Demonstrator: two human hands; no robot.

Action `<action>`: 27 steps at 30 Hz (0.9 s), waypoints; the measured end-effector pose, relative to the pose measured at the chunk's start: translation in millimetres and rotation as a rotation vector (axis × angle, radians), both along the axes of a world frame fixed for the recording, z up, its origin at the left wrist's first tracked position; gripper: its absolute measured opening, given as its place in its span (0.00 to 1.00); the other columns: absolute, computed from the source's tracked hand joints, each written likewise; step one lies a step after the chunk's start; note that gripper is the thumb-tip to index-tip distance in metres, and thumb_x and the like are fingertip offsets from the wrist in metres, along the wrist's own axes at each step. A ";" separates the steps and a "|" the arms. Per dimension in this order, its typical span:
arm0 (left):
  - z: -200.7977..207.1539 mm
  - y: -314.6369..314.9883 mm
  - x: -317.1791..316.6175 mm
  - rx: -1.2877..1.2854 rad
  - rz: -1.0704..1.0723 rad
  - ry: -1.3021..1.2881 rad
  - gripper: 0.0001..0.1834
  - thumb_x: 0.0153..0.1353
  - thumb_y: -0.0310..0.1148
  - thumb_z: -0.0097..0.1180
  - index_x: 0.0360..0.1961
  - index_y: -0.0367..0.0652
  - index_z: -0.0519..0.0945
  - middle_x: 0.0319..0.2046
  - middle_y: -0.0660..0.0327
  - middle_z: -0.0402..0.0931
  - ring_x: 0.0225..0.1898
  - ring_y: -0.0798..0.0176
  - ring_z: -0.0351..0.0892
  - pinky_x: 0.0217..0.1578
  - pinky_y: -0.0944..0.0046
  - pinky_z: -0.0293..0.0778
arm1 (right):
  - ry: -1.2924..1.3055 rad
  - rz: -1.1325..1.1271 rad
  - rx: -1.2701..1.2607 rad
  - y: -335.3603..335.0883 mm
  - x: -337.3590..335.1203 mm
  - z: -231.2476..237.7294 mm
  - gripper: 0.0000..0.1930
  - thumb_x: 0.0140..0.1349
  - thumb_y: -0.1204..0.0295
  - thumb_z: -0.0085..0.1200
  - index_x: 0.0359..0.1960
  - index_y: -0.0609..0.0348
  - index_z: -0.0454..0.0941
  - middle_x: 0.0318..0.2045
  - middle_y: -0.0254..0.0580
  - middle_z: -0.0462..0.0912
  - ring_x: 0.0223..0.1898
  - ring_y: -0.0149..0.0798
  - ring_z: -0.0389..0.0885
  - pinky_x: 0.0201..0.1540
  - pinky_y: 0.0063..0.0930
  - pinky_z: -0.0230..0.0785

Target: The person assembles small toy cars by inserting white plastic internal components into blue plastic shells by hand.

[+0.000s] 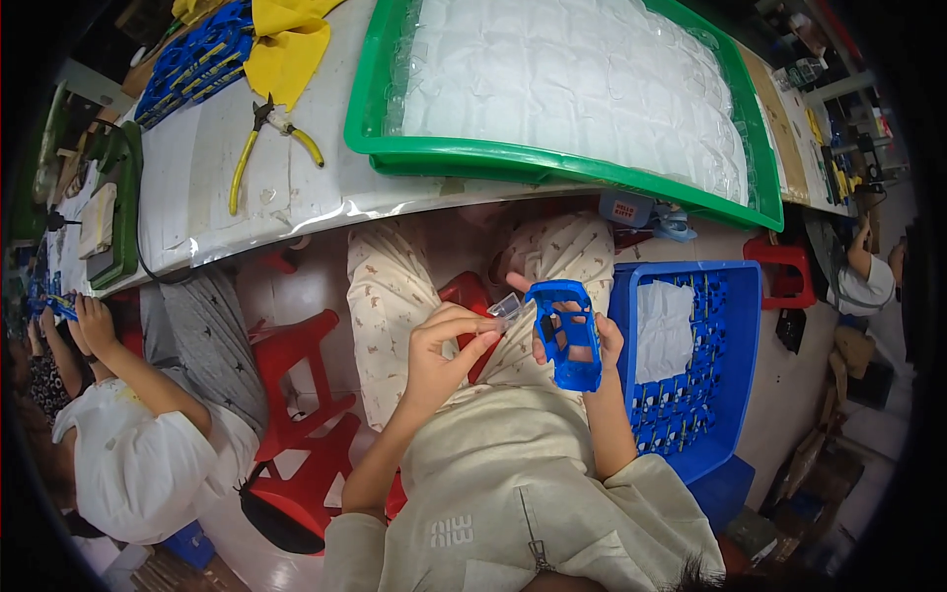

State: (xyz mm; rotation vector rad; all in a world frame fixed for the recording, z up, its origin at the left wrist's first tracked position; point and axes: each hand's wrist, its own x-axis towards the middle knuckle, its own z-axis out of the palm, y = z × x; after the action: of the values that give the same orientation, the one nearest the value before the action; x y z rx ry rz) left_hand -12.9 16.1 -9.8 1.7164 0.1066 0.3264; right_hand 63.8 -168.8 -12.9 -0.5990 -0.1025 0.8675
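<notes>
Over my lap, my right hand [609, 340] grips a blue plastic toy car body shell [566, 335] by its side, with the window openings showing through. Just left of it, my left hand [446, 345] pinches a small clear plastic piece [506, 308] between thumb and fingertips. The clear piece is close to the shell but looks apart from it. On my right stands a blue crate [742, 365] holding rows of blue parts and a white padded sheet [664, 331].
Ahead on the table [306, 212] sits a green tray [552, 163] of clear pieces under white sheeting. Yellow-handled cutters [244, 163], a yellow cloth [281, 59] and stacked blue parts [192, 69] lie at the left. Red stools [296, 380] and a co-worker [148, 444] are on my left.
</notes>
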 end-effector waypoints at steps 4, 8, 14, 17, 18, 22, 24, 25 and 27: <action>0.3 -2.7 -4.0 -0.548 -0.101 0.172 0.09 0.55 0.26 0.53 0.36 0.34 0.79 0.32 0.58 0.77 0.36 0.68 0.74 0.40 0.69 0.66 | 0.097 0.029 0.096 -14.7 -4.5 -14.8 0.37 0.52 0.50 0.45 0.55 0.71 0.56 0.53 0.63 0.62 0.29 0.48 0.76 0.29 0.34 0.72; 1.3 -0.1 -4.6 -0.692 -0.182 0.150 0.15 0.62 0.33 0.44 0.42 0.31 0.76 0.32 0.58 0.77 0.36 0.70 0.73 0.39 0.72 0.66 | 0.063 -0.019 0.141 -15.5 -8.6 -19.2 0.33 0.53 0.50 0.45 0.54 0.62 0.62 0.51 0.60 0.64 0.30 0.51 0.76 0.29 0.35 0.71; -13.3 15.9 8.0 -0.310 -0.016 0.292 0.17 0.63 0.34 0.42 0.47 0.34 0.73 0.32 0.61 0.77 0.34 0.72 0.72 0.39 0.73 0.65 | 0.026 -0.036 0.158 -18.5 -6.4 -14.5 0.27 0.54 0.49 0.43 0.49 0.54 0.68 0.52 0.59 0.64 0.32 0.51 0.75 0.30 0.36 0.70; -10.4 14.6 14.6 0.044 0.101 0.445 0.19 0.63 0.34 0.41 0.52 0.35 0.69 0.37 0.60 0.76 0.40 0.69 0.72 0.45 0.70 0.63 | 0.002 -0.046 0.105 -21.2 -7.2 -13.9 0.26 0.54 0.49 0.43 0.48 0.53 0.68 0.52 0.59 0.64 0.32 0.52 0.75 0.30 0.36 0.70; -11.1 11.7 14.9 0.044 0.099 0.445 0.19 0.63 0.34 0.41 0.52 0.35 0.69 0.37 0.60 0.76 0.40 0.69 0.72 0.45 0.70 0.63 | -0.003 -0.042 0.086 -21.7 -7.4 -13.6 0.26 0.54 0.49 0.43 0.48 0.52 0.68 0.52 0.59 0.64 0.31 0.52 0.75 0.30 0.36 0.70; 3.1 7.8 13.8 -0.261 -0.022 0.236 0.22 0.61 0.30 0.44 0.56 0.36 0.62 0.45 0.57 0.72 0.49 0.65 0.67 0.52 0.67 0.57 | 0.020 -0.089 0.082 -22.0 -9.3 -14.3 0.30 0.53 0.49 0.44 0.51 0.58 0.65 0.53 0.60 0.63 0.30 0.51 0.75 0.30 0.35 0.70; 15.1 5.2 10.9 -0.665 -0.216 0.258 0.18 0.56 0.24 0.49 0.49 0.36 0.68 0.42 0.56 0.72 0.46 0.66 0.68 0.50 0.68 0.60 | -0.035 -0.037 -0.033 -18.4 -6.2 -8.7 0.35 0.52 0.49 0.45 0.54 0.67 0.60 0.54 0.61 0.62 0.30 0.49 0.76 0.30 0.34 0.71; 15.8 2.5 7.3 -0.663 -0.213 0.257 0.18 0.56 0.24 0.49 0.49 0.36 0.68 0.42 0.56 0.72 0.46 0.66 0.68 0.50 0.68 0.60 | -0.036 -0.034 -0.031 -14.3 -5.6 -4.9 0.35 0.52 0.49 0.45 0.54 0.67 0.60 0.54 0.61 0.62 0.30 0.49 0.76 0.30 0.34 0.71; 18.2 -3.2 1.5 -0.549 -0.109 0.193 0.11 0.53 0.21 0.51 0.40 0.36 0.73 0.37 0.58 0.74 0.38 0.69 0.70 0.43 0.72 0.63 | -0.054 -0.028 -0.015 -5.0 -4.5 2.7 0.39 0.51 0.49 0.46 0.55 0.73 0.56 0.53 0.62 0.62 0.30 0.47 0.76 0.30 0.32 0.71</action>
State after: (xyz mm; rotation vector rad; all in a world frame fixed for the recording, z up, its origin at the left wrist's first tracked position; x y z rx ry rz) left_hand -11.5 12.9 8.4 1.1982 0.2208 0.0388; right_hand 59.3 -173.8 -10.2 -0.6369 -0.1366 0.8260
